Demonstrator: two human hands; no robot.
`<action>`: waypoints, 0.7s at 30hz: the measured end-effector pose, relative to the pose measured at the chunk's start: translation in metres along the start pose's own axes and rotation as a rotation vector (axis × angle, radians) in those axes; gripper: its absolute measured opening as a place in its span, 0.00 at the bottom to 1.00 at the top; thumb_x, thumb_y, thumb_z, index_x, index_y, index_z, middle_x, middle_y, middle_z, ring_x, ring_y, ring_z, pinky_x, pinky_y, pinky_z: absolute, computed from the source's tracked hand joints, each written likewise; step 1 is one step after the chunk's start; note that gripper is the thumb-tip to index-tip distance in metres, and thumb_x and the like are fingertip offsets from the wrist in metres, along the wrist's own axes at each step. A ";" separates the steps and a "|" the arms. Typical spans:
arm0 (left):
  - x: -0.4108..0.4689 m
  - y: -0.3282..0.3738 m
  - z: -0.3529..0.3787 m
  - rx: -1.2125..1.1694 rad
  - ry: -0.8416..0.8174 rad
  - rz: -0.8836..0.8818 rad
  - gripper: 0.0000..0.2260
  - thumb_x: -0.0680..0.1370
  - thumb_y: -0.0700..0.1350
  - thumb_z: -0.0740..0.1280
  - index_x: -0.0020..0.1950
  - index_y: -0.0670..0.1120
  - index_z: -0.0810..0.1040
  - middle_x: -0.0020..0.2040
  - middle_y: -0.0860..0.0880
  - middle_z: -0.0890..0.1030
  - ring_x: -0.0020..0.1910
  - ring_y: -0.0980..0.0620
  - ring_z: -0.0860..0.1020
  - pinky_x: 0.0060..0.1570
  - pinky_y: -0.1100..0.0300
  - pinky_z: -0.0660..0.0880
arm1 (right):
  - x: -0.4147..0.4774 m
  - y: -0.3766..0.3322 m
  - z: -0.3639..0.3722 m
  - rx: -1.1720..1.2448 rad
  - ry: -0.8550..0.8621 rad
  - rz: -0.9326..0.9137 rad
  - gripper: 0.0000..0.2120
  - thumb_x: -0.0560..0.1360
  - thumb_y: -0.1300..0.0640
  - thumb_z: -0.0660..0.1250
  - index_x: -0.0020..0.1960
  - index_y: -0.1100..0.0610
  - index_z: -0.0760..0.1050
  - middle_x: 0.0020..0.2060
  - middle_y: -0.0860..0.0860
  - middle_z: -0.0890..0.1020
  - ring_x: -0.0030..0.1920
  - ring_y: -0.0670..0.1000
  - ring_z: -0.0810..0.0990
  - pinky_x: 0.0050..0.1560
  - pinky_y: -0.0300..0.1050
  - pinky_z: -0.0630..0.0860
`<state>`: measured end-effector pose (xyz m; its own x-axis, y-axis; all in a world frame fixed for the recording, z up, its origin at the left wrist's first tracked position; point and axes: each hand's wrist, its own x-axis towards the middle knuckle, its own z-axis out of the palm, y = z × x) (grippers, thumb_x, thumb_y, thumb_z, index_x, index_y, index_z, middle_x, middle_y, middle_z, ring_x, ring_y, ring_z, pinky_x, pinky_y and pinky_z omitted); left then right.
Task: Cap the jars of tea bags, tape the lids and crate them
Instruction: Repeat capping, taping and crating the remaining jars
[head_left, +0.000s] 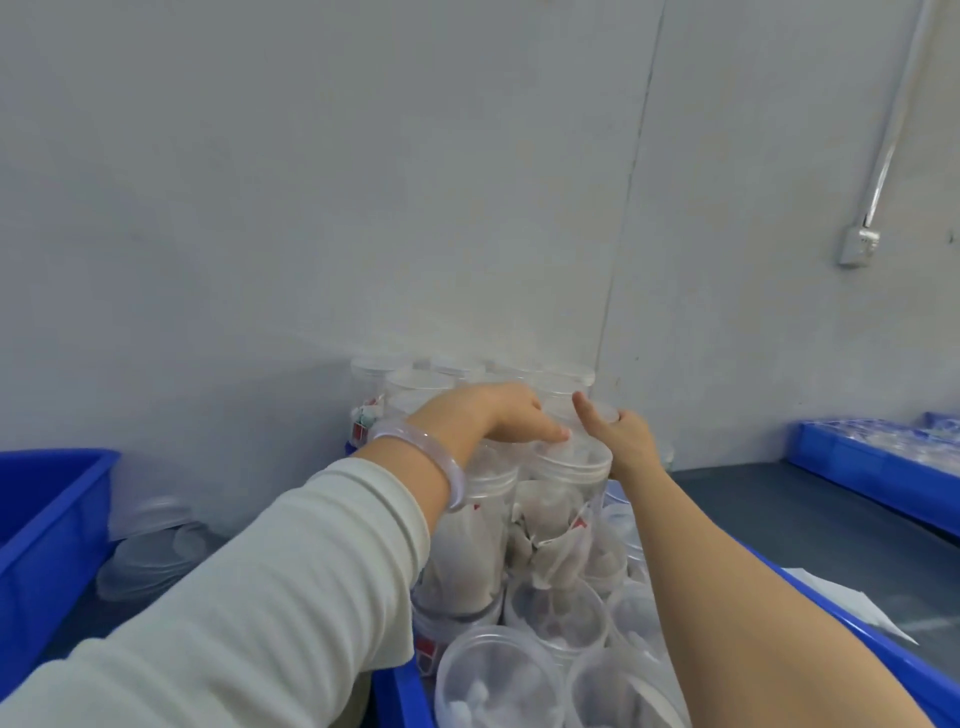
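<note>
A blue bin (47, 519) sits at the far left edge, with a stack of clear lids (150, 551) just beside it on the dark desk (753, 499). The cream-sleeved left arm, a pale bangle (452, 462) on its wrist, reaches forward. The left hand (498, 415) lies over the top of the left jar (467, 535), thumb stretched toward the neighbouring lid. Its fingers are hidden behind, so I cannot tell if it grips.

Touching that jar stands the right jar (561, 509), full of tea bags. The right hand (623, 436) grasps its lidded top, thumb raised and fingers wrapped round the far side. Both jars stand above the open jars (498, 675) in the blue crate (400, 691). Capped jars (415, 384) are stacked behind, against the wall. A blue tray (872, 462) lies at far right.
</note>
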<state>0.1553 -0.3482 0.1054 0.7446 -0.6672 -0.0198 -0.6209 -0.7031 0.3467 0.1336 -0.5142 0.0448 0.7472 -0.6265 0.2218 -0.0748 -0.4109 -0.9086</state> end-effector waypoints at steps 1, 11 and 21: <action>0.004 0.002 0.000 0.009 -0.005 0.008 0.28 0.78 0.59 0.61 0.73 0.45 0.65 0.74 0.48 0.65 0.71 0.47 0.65 0.68 0.52 0.60 | 0.001 0.000 0.002 -0.025 0.007 -0.014 0.26 0.73 0.37 0.65 0.50 0.62 0.74 0.45 0.54 0.80 0.45 0.54 0.78 0.39 0.43 0.72; 0.009 -0.012 -0.010 0.039 0.221 0.074 0.18 0.82 0.45 0.57 0.72 0.46 0.66 0.73 0.46 0.67 0.71 0.46 0.66 0.69 0.57 0.61 | 0.001 -0.048 -0.008 -0.507 -0.069 -0.301 0.26 0.80 0.47 0.56 0.72 0.63 0.63 0.70 0.60 0.68 0.69 0.59 0.67 0.66 0.48 0.62; -0.113 -0.124 -0.058 -0.119 0.593 -0.181 0.14 0.77 0.38 0.57 0.60 0.42 0.77 0.59 0.42 0.79 0.59 0.43 0.75 0.55 0.56 0.71 | -0.117 -0.161 0.142 -0.447 -0.391 -0.677 0.07 0.74 0.59 0.64 0.42 0.63 0.75 0.40 0.59 0.78 0.42 0.57 0.74 0.39 0.42 0.63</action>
<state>0.1624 -0.1712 0.1188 0.8659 -0.2660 0.4237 -0.4659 -0.7371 0.4895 0.1519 -0.2812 0.1151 0.8898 0.0795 0.4494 0.2741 -0.8804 -0.3869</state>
